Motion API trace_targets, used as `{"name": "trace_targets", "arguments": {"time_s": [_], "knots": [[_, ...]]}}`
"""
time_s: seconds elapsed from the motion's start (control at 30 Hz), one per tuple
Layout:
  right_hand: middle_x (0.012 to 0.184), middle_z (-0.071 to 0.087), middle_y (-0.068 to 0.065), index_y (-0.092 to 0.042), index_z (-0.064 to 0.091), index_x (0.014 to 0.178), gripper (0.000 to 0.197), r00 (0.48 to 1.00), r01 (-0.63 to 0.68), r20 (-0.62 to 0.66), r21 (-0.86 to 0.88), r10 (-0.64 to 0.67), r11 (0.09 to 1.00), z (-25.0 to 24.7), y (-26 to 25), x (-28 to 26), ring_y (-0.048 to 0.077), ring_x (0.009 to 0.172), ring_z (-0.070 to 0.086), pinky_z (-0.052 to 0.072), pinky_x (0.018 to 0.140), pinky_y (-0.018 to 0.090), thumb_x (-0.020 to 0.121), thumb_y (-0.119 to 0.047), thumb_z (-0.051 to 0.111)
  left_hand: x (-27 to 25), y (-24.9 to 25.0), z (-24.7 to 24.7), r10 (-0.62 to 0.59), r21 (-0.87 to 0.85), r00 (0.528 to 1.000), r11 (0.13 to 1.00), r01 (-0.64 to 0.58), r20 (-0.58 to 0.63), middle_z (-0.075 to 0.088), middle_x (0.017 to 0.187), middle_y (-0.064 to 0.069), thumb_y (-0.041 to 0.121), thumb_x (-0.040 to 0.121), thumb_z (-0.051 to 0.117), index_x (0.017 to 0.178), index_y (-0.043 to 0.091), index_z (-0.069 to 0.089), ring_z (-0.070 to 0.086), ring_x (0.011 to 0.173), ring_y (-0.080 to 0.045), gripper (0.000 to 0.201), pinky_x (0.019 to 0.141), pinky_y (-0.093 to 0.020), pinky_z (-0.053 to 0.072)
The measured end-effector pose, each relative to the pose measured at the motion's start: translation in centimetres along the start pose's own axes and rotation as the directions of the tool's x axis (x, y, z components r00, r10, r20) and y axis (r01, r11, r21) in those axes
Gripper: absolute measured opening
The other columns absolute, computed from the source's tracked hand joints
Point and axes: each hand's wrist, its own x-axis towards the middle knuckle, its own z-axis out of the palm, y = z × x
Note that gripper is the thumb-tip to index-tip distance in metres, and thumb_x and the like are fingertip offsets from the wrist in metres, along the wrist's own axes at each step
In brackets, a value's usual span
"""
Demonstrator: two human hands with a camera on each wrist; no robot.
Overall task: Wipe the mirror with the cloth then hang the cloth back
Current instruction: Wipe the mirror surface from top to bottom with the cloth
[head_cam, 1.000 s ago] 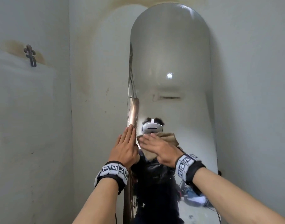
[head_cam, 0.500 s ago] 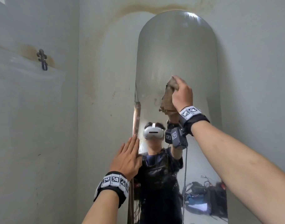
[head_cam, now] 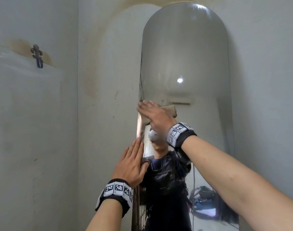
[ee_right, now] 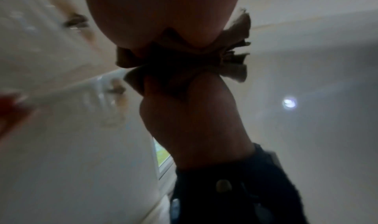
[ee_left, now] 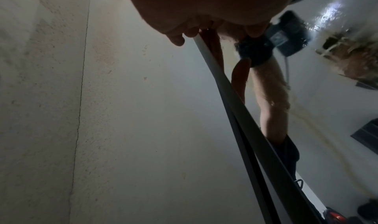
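Note:
A tall arched mirror leans on the wall ahead. My right hand presses a bunched tan cloth flat against the glass near the mirror's left edge, fingers stretched out to the left. The right wrist view shows the cloth crumpled under my palm. Lower down, my left hand lies with straight fingers against the mirror's left edge and holds nothing. In the left wrist view its fingertips meet the mirror's thin edge.
A dark metal hook is fixed high on the left wall, bare, beside a brown stain. The wall corner runs between the hook and the mirror. My reflection and some bags on a floor show in the lower glass.
My right hand swept the cloth up to the mirror's upper middle, then down and left to the left edge. The left hand has stayed on the mirror's edge.

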Motion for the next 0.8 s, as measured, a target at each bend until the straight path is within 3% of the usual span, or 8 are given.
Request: {"name": "trace_targets", "arguments": {"time_s": [0.07, 0.2, 0.3, 0.47, 0.6, 0.67, 0.73, 0.8], "knots": [[0.155, 0.028, 0.003, -0.015, 0.030, 0.148, 0.076, 0.997, 0.069, 0.039, 0.040, -0.070, 0.997, 0.8, -0.3, -2.2, 0.015, 0.146, 0.019, 0.010, 0.121, 0.032, 0.074, 0.003, 0.039, 0.0, -0.1, 0.5, -0.005, 0.007, 1.000, 1.000, 0.006, -0.015, -0.027, 0.157, 0.003, 0.053, 0.097, 0.020, 0.152, 0.018, -0.014, -0.022, 0.146, -0.012, 0.073, 0.121, -0.032, -0.007], [0.155, 0.028, -0.002, -0.021, 0.030, 0.147, 0.071, 0.996, 0.058, 0.061, 0.104, -0.064, 0.993, 2.6, -2.0, -7.0, 0.010, 0.145, 0.017, 0.015, 0.121, 0.034, 0.082, 0.001, 0.050, -0.6, 0.0, 1.5, -0.008, 0.007, 1.000, 1.000, 0.008, -0.017, -0.025, 0.158, -0.002, 0.055, 0.097, 0.021, 0.152, 0.014, -0.013, -0.021, 0.146, -0.015, 0.076, 0.118, -0.029, -0.011], [0.156, 0.023, -0.005, -0.022, 0.029, 0.147, 0.070, 0.987, 0.049, 0.138, 0.192, -0.076, 0.980, 3.6, -4.5, -11.7, 0.008, 0.146, 0.013, 0.011, 0.121, 0.033, 0.081, 0.001, 0.037, -1.7, 0.1, 2.2, -0.014, -0.023, 1.000, 1.000, 0.013, -0.025, -0.019, 0.160, -0.004, 0.057, 0.096, 0.023, 0.153, 0.012, -0.008, -0.014, 0.148, -0.015, 0.079, 0.121, -0.031, -0.003], [0.155, 0.024, -0.009, -0.023, 0.029, 0.148, 0.079, 0.972, 0.010, 0.221, 0.323, -0.086, 0.946, 5.0, -7.8, -17.7, 0.002, 0.145, 0.012, 0.007, 0.121, 0.029, 0.076, 0.006, 0.046, -3.4, -0.2, 2.3, 0.012, -0.002, 0.999, 1.000, -0.012, 0.040, -0.023, 0.159, -0.003, 0.064, 0.092, 0.027, 0.152, 0.012, -0.012, -0.011, 0.149, -0.016, 0.089, 0.122, -0.036, 0.004], [0.149, 0.040, -0.003, -0.019, 0.042, 0.142, 0.075, 0.978, -0.206, 0.111, 0.481, 0.174, 0.852, 2.4, -8.6, -16.5, 0.001, 0.138, 0.022, 0.016, 0.120, 0.031, 0.076, 0.015, 0.041, -3.8, 0.2, 1.2, 0.019, 0.027, 0.996, 0.999, -0.021, 0.086, -0.023, 0.159, -0.005, 0.062, 0.091, 0.029, 0.153, 0.012, -0.010, -0.009, 0.149, -0.018, 0.089, 0.122, -0.040, 0.007], [0.142, 0.050, 0.002, -0.017, 0.047, 0.138, 0.070, 0.932, -0.305, 0.000, 0.544, 0.364, 0.782, 0.1, -7.6, -14.0, 0.010, 0.134, 0.038, 0.031, 0.115, 0.034, 0.079, 0.019, 0.041, -4.0, 0.3, 0.8, 0.013, 0.030, 0.997, 0.999, -0.016, 0.081, -0.020, 0.159, -0.005, 0.062, 0.091, 0.029, 0.154, 0.011, -0.006, -0.006, 0.148, -0.019, 0.087, 0.122, -0.040, 0.006], [0.131, 0.060, 0.008, -0.016, 0.052, 0.134, 0.062, 0.864, -0.347, -0.104, 0.585, 0.493, 0.733, -2.3, -5.6, -10.7, 0.021, 0.119, 0.056, 0.045, 0.104, 0.032, 0.083, 0.017, 0.041, -4.4, 0.4, 0.6, 0.006, 0.039, 0.996, 0.999, -0.009, 0.086, -0.014, 0.160, -0.005, 0.060, 0.091, 0.029, 0.154, 0.010, 0.001, 0.000, 0.149, -0.021, 0.086, 0.122, -0.042, 0.009], [0.123, 0.065, 0.010, -0.015, 0.056, 0.131, 0.058, 0.813, -0.361, -0.231, 0.519, 0.534, 0.775, -4.3, -3.2, -7.0, 0.025, 0.107, 0.063, 0.050, 0.095, 0.032, 0.084, 0.015, 0.041, -4.9, 0.3, 0.8, -0.003, 0.059, 0.995, 0.998, -0.003, 0.097, -0.015, 0.160, -0.004, 0.060, 0.092, 0.027, 0.154, 0.011, 0.000, -0.001, 0.149, -0.020, 0.083, 0.121, -0.042, 0.007]]}}
